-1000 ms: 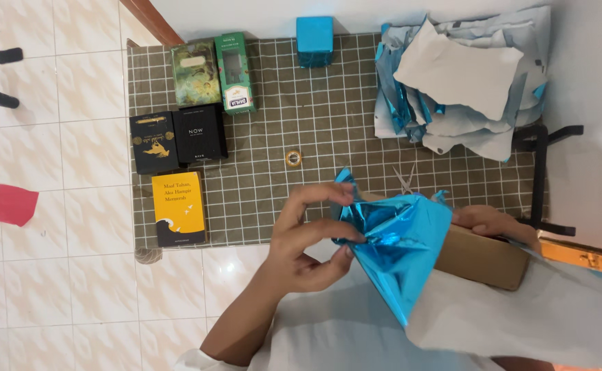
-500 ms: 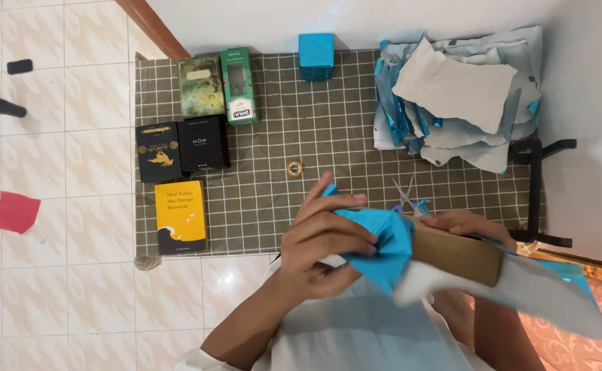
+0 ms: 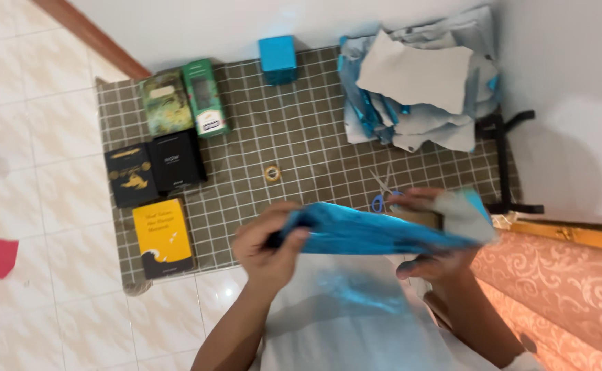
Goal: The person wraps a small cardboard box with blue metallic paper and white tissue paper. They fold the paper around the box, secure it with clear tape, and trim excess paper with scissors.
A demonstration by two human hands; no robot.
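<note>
Hiding a box [image 3: 421, 218]: blurred blue foil [image 3: 376, 235]

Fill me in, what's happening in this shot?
A person is pulling shiny blue wrapping paper over a brown cardboard box, above the edge of a checked mat. The left hand pinches one end of the paper; the right hand grips the other end against the box, which is mostly hidden. Blue-handled scissors, a tape roll, a blue-wrapped box, several books and boxes, and a heap of paper scraps lie on the mat.
</note>
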